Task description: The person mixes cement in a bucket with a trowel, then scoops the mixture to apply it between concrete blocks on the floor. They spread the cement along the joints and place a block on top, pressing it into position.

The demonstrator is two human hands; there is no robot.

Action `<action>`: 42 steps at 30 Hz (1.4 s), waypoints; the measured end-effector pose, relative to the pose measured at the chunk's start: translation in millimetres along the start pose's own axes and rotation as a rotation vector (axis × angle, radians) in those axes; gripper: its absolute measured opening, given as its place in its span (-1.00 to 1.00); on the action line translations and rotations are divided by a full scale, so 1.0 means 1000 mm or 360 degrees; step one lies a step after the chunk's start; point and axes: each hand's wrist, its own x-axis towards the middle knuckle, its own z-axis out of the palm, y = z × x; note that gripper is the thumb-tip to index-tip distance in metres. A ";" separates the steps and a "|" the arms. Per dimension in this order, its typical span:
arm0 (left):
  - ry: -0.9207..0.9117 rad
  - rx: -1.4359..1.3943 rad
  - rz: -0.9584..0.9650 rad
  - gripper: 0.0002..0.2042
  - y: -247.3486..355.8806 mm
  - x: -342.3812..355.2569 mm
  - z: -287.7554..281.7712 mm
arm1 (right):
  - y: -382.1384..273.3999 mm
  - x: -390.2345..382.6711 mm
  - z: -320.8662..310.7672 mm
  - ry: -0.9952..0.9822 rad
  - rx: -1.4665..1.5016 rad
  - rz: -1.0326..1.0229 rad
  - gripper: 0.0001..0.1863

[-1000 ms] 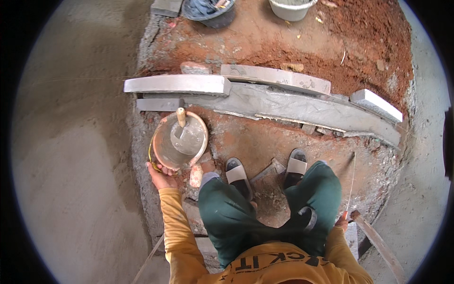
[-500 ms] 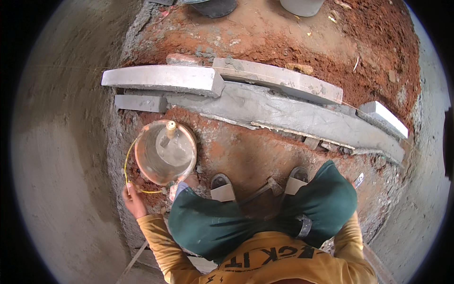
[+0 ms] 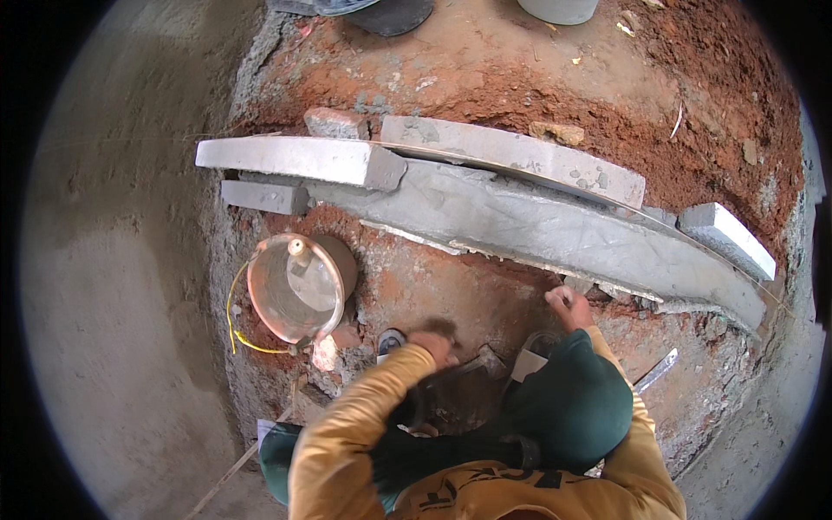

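Note:
My left hand [image 3: 436, 347] hangs over the ground beside my left shoe, above the near end of a hammer [image 3: 490, 360]; motion blurs its fingers. My right hand [image 3: 569, 308] has its fingers curled closed, just short of the front edge of the wet grey mortar bed [image 3: 520, 208]. Whether anything is inside it I cannot make out. To the left, an orange-rimmed bucket [image 3: 340, 322] stands tilted with a trowel [image 3: 298, 250] in it, the round handle end up. Its yellow handle [image 3: 232, 316] hangs free at the side.
A long pale block [image 3: 286, 158] lies on the mortar's left end, and another block [image 3: 520, 160] lies behind it. A shorter block [image 3: 728, 239] sits at the right end. A thin string runs along the row. Plastered walls [image 3: 130, 260] rise on both sides; a metal blade [image 3: 656, 371] lies at right.
My left hand has let go of the bucket's yellow handle and swung right, between my legs. My right hand has come forward from beside my right knee toward the mortar's edge.

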 end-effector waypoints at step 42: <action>0.0799 0.0548 -0.0521 -0.56 -0.131 -0.184 -0.052 | 0.073 -0.178 -0.009 0.0636 -0.0142 0.0669 -0.72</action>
